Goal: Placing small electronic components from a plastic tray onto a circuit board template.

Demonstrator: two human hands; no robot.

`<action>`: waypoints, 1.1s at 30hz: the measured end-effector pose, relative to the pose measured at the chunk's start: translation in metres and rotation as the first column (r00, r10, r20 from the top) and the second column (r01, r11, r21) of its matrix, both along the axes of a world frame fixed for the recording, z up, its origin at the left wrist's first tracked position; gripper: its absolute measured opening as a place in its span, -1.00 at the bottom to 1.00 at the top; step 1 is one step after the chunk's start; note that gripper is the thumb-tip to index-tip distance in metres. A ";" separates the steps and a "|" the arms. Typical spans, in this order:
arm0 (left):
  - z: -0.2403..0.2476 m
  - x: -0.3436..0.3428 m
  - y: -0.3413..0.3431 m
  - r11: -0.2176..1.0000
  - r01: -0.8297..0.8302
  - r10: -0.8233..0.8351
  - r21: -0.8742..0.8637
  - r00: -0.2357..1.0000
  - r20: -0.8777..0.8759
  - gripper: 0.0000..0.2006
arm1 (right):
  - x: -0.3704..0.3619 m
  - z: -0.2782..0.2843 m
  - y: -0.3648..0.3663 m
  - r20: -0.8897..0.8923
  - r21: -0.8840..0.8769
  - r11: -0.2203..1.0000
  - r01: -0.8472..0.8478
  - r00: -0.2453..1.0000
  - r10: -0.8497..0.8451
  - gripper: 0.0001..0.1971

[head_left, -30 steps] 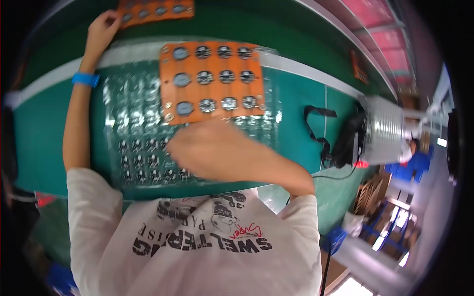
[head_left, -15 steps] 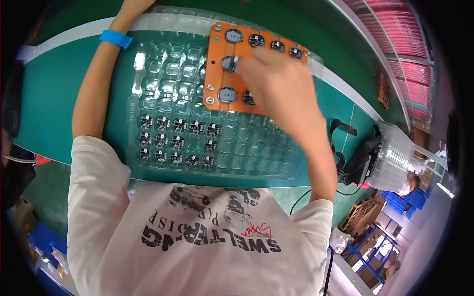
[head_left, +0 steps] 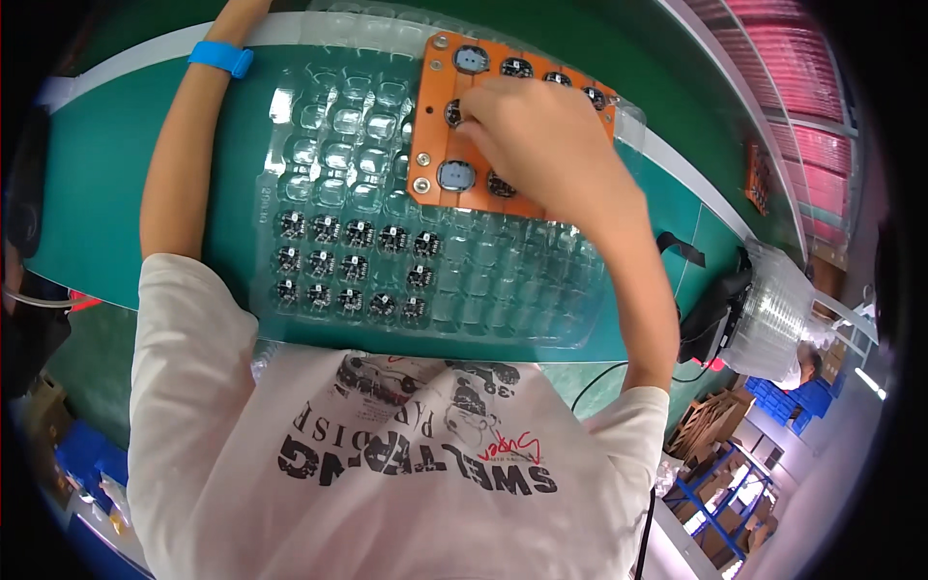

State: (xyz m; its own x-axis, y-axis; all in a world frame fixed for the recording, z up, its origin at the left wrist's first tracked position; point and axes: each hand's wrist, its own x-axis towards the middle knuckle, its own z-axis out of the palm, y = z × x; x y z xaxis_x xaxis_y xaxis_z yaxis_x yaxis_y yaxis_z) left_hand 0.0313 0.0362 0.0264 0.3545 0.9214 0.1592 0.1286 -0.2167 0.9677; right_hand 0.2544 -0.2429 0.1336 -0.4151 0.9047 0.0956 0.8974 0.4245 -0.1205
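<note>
My right hand (head_left: 541, 130) is over the orange fixture plate (head_left: 440, 135), thumb and fingers closed together at the left pocket of the middle row. At their tips a small round circuit board (head_left: 452, 114) shows in that pocket, partly covered by the fingers. Other black boards (head_left: 516, 68) sit in the plate, while the top-left and lower-left pockets show grey discs (head_left: 456, 175). My left forearm (head_left: 182, 159), with a blue wristband (head_left: 221, 59), reaches past the top edge, so that hand is out of view. Under the plate lies a clear blister tray (head_left: 503, 324), with several circuit boards (head_left: 326, 228) in its lower-left cells.
The green table (head_left: 106, 203) has a pale edge strip along its far side. At right lie a black strap (head_left: 681, 248) and a stack of clear plastic trays (head_left: 773, 304). Beyond them are blue crates (head_left: 788, 394) and shelving with cartons.
The fingertips have shifted slightly at the middle-left pocket, where a dark board now shows instead of a greyish disc. The whole view has shifted a little. My left hand has passed out of the frame.
</note>
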 end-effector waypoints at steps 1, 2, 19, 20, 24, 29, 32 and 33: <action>-0.001 -0.003 0.002 1.000 0.000 0.000 0.002 1.000 0.001 -0.86 | 0.002 0.007 0.003 -0.038 -0.092 0.996 -0.003 0.999 0.000 -0.87; -0.004 -0.006 0.003 1.000 0.016 -0.016 0.015 1.000 0.011 -0.85 | 0.004 0.015 0.005 -0.037 -0.090 0.996 -0.004 0.999 0.001 -0.87; 0.000 0.000 0.006 0.965 -0.257 0.260 0.059 0.964 -0.052 -0.82 | -0.060 -0.012 -0.109 -0.152 -0.562 0.797 -0.221 0.975 0.163 -0.82; -0.002 -0.002 0.009 0.964 -0.259 0.261 0.058 0.964 -0.040 -0.82 | -0.064 -0.013 -0.113 -0.152 -0.567 0.783 -0.254 0.967 0.203 -0.82; -0.004 0.003 0.008 0.961 -0.273 0.274 0.043 0.961 -0.025 -0.80 | -0.059 -0.015 -0.113 -0.239 -0.566 0.767 -0.301 0.951 0.197 -0.84; -0.010 -0.002 0.012 0.947 -0.321 0.322 0.027 0.947 -0.016 -0.80 | -0.055 -0.001 -0.101 -0.300 -0.462 0.845 -0.270 0.944 0.138 -0.84; -0.006 -0.002 0.004 0.934 -0.356 0.357 0.028 0.932 -0.058 -0.79 | -0.038 0.017 -0.081 -0.319 -0.340 0.901 -0.269 0.934 0.159 -0.89; -0.005 -0.001 0.003 0.926 -0.377 0.378 0.026 0.925 -0.045 -0.79 | -0.033 0.027 -0.073 -0.369 -0.243 0.936 -0.255 0.917 0.154 -0.90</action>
